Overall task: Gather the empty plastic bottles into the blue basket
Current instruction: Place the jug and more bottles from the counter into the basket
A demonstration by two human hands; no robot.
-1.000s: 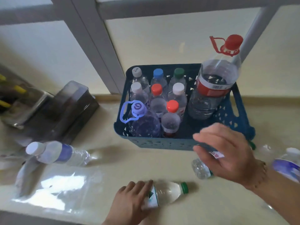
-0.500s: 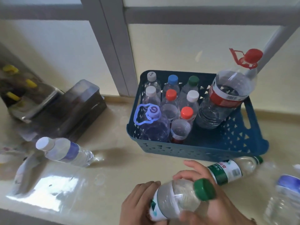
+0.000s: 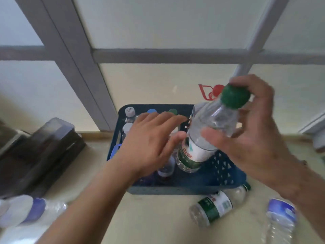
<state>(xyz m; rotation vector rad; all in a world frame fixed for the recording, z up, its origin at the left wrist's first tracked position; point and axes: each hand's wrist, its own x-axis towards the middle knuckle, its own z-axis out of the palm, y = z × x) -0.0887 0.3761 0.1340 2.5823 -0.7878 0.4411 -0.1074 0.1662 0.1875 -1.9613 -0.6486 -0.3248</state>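
My right hand [image 3: 253,136] grips a clear green-capped bottle [image 3: 209,131] near its neck and holds it upright over the blue basket [image 3: 226,176], its base low inside the front right part. My left hand [image 3: 151,143] hovers over the basket with fingers spread, its fingertips close to the bottle's side, holding nothing. Several upright bottles stand in the basket's left half, mostly hidden by my left hand; a white cap [image 3: 130,111] shows at the back. The big red-capped jug [image 3: 215,90] peeks out behind the held bottle.
On the counter lie a green-labelled bottle [image 3: 218,206] just in front of the basket, a blue-labelled bottle [image 3: 281,221] at the right edge, and another blue-labelled bottle [image 3: 26,210] at the left. A dark lidded box [image 3: 44,148] stands left of the basket. Window frame behind.
The green-capped bottle went from lying on the counter to upright over the basket, now in my right hand. My left hand let go of it and moved up over the basket.
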